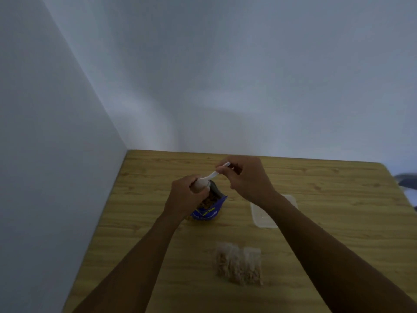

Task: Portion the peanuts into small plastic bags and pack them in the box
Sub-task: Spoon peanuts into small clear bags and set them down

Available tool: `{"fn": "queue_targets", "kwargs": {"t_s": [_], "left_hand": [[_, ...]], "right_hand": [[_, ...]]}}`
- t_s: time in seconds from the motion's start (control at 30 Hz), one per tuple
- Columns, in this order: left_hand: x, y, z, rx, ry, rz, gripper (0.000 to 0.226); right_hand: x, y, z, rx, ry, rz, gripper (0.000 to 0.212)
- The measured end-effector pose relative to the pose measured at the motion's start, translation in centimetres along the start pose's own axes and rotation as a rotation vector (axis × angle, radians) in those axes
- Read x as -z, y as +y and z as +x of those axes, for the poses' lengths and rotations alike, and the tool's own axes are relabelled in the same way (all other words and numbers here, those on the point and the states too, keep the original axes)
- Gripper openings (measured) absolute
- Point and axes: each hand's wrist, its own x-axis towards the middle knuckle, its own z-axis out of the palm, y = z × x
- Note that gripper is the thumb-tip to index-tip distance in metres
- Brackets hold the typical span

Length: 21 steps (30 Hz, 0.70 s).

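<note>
A blue peanut bag [208, 208] stands open on the wooden table [327, 222], with peanuts showing in its mouth. My left hand [186, 196] grips a small clear plastic bag [199, 185] just above the blue bag's opening. My right hand [244, 177] pinches the handle of a white plastic spoon [215, 173], whose bowl sits at the small bag's mouth. Three filled small bags of peanuts [239, 264] lie side by side near the front of the table. A clear plastic box [262, 214] sits to the right of the blue bag, partly hidden by my right forearm.
The table stands in a corner, with a white wall on the left and another behind. A dark object [407, 180] shows past the table's right edge. Bare wood lies around the filled bags.
</note>
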Motion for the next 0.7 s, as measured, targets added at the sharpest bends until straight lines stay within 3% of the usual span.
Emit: {"fn": "queue_targets", "kwargs": {"t_s": [0.17, 0.3, 0.37, 0.5, 0.6, 0.7], "left_hand": [[0.3, -0.6, -0.4, 0.093, 0.060, -0.050, 0.023], [0.8, -1.2, -0.8, 0.155, 0.097, -0.103, 0.033], [1.1, -1.3, -1.0, 0.195, 0.124, -0.120, 0.033], [1.4, -1.6, -1.3, 0.234, 0.111, -0.155, 0.038], [1.3, -1.7, -1.7, 0.240, 0.065, -0.161, 0.046], [0.6, -1.4, -2.1, 0.227, 0.010, -0.202, 0.052]], "right_hand": [[1.0, 0.7, 0.1, 0.010, 0.171, 0.074, 0.007], [-0.1, 3.0, -0.7, -0.256, 0.383, 0.093, 0.012], [-1.4, 4.2, -1.8, -0.349, 0.354, 0.034, 0.014], [-4.4, 5.4, -3.9, -0.440, 0.124, 0.018, 0.022], [-5.7, 5.0, -4.5, -0.367, 0.194, -0.129, 0.041], [-6.1, 2.7, -4.3, -0.207, 0.213, -0.119, 0.037]]}}
